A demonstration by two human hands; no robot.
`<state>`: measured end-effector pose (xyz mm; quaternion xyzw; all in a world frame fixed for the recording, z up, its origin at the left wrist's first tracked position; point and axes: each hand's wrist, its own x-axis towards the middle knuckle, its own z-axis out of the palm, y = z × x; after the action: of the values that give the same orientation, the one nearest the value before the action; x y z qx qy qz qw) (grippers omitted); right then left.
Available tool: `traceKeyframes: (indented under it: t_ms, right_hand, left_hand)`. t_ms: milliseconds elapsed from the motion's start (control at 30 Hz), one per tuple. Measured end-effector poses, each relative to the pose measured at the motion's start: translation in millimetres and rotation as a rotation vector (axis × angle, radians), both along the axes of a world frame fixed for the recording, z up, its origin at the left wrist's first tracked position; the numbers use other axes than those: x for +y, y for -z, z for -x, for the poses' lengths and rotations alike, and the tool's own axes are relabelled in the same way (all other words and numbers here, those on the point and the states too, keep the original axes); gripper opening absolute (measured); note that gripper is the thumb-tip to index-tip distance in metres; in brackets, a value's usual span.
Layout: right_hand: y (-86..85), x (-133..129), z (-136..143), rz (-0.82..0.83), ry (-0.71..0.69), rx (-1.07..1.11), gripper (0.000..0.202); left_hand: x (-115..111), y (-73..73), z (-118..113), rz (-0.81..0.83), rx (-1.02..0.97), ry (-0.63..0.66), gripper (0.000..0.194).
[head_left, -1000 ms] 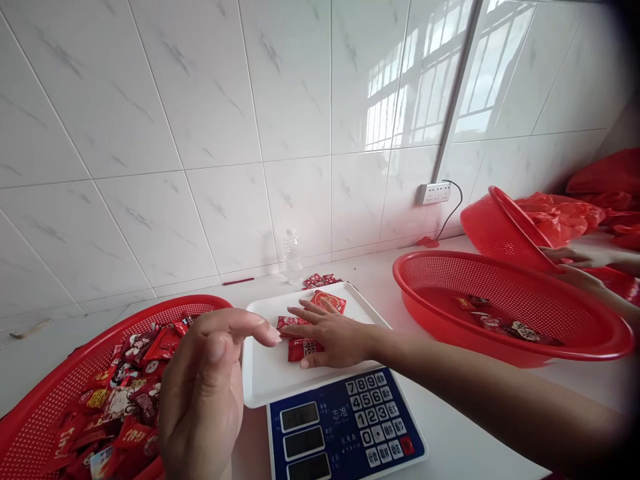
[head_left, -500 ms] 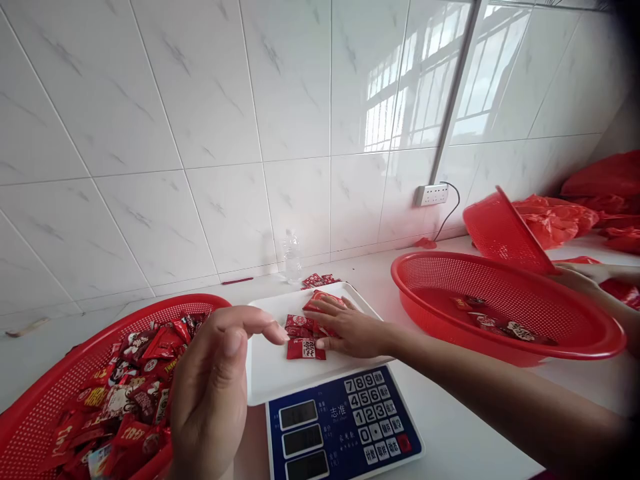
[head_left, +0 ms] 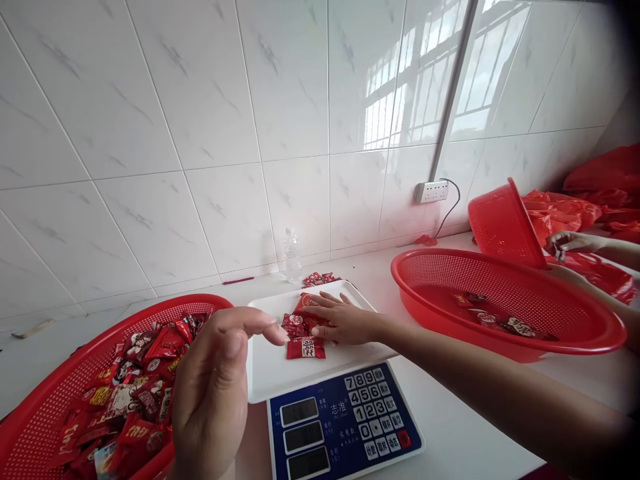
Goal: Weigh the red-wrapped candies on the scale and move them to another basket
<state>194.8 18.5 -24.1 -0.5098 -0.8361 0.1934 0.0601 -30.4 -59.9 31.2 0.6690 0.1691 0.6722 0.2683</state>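
Several small red snack packets (head_left: pixel 306 348) lie on the white tray (head_left: pixel 265 381) of a weighing scale. My right hand (head_left: pixel 345 321) rests flat over them with its fingers spread, partly hiding some packets. In front of the left part of the tray is my left hand (head_left: pixel 213 390), fingers curved and thumb apart, with nothing in it. Behind it stands a red perforated basket (head_left: pixel 15 440) full of mixed red packets (head_left: pixel 127 400). The scale's blue panel (head_left: pixel 345 427) has number keys and dark displays I cannot read.
A wide red basket (head_left: pixel 410 303) holding a few packets stands at right. Beyond it another person's hand (head_left: pixel 570 243) is beside a tilted red basket (head_left: pixel 505 220) and red plastic bags (head_left: pixel 560 210). A clear bottle (head_left: pixel 291 257) and some packets (head_left: pixel 320 279) are near the wall.
My right hand has shifted slightly left, and the packets under it have moved a little left too. The co-worker's hand has risen and the tilted basket has moved right. My left hand stays put.
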Motion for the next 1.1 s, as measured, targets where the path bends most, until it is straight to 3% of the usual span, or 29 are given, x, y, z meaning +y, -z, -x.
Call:
traceKeyframes:
  t_ms: [133,333,500,800,1100]
  right_hand:
    - [-1.1,-12,15,-0.026,-0.054,0.011,0.085]
    - [7.7,-12,22,-0.05,-0.154,0.012,0.06]
    - [4.9,-10,8,-0.08,-0.178,0.041,0.063]
    - [9.3,-31,-36,-0.171,0.026,0.102,0.044]
    - [15.9,-39,-35,-0.238,0.171,0.164,0.031]
  left_hand:
    - [0,-0.3,0,0.01,-0.013,-0.005,0.027]
    - [1,0.2,0,0.008,-0.019,-0.001,0.027]
    - [0,-0.5,0,0.006,0.003,0.009,0.028]
    - [0,-0.2,-1,0.013,-0.009,0.018,0.028]
    - [3,4.0,-1,0.049,0.102,0.048,0.021]
